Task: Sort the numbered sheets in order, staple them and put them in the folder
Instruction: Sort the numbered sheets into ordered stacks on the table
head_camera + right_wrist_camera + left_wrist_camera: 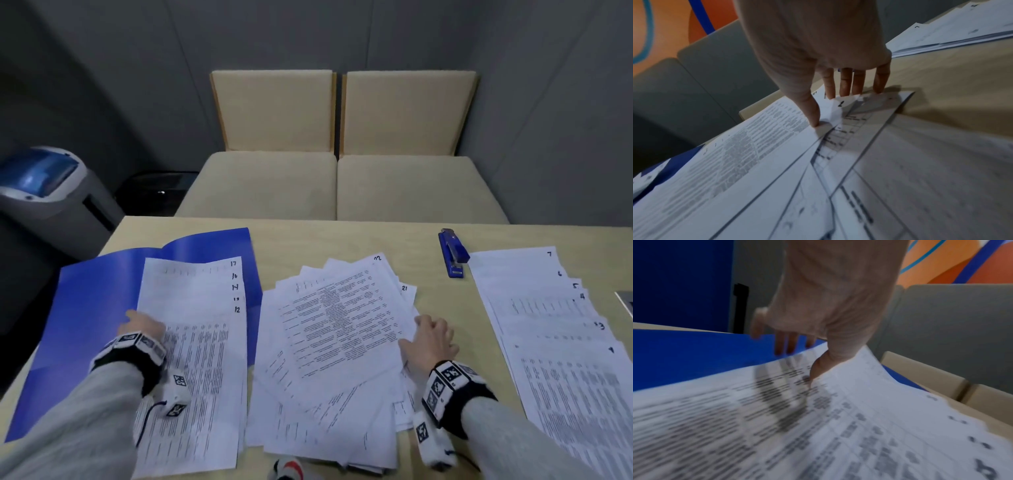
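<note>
At left, an open blue folder [85, 308] lies on the table [342, 240]. On it my left hand [144, 325] pinches the fanned sheets [205, 342] marked 17 down to 12, thumb on top, fingers under the left edge. At centre, my right hand [433, 339] presses the loose pile [335, 342], fingers straight and apart. At upper right, a blue stapler [452, 253] lies beside the numbered row [548, 325], 7 down to 3.

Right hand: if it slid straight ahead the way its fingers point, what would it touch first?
The right hand would first cross the loose sheets, then bare table; the stapler may lie beyond, depth unclear.
</note>
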Available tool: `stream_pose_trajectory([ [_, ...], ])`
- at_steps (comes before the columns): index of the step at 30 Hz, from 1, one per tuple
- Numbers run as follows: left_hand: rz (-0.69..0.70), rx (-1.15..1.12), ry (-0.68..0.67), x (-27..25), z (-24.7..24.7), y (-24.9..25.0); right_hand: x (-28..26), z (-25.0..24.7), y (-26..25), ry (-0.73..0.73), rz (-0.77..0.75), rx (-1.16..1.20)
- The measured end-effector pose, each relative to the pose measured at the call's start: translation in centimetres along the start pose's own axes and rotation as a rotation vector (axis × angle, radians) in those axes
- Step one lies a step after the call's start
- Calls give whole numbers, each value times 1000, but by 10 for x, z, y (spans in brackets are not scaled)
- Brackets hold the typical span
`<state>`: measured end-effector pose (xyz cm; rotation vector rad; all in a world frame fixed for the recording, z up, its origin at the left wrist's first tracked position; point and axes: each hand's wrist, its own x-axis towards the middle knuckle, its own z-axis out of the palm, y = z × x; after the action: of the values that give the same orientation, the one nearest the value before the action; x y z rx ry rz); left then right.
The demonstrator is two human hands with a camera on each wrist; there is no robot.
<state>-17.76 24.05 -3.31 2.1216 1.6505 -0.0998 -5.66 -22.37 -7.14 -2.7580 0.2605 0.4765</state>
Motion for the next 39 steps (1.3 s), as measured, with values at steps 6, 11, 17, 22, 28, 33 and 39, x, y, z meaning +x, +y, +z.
stream_pose_trajectory([
  [6,478,80,222,-55,21,76,7,-7,1,1,53,138],
  [11,1078,129,-163,-119,85,134,25,-22,18,-77,111,756],
  [17,984,516,-278,-125,134,147,33,-41,39,-139,274,1118],
  [22,979,496,-259,-127,133,150,27,-34,38,-168,178,998],
  [28,1099,95,-416,-137,129,139,27,-32,36,-167,135,847],
  [33,911,-274,-750,-134,120,123,18,-39,31,-136,112,956],
  [39,725,-240,-1120,-166,127,110,7,-41,24,-100,146,981],
])
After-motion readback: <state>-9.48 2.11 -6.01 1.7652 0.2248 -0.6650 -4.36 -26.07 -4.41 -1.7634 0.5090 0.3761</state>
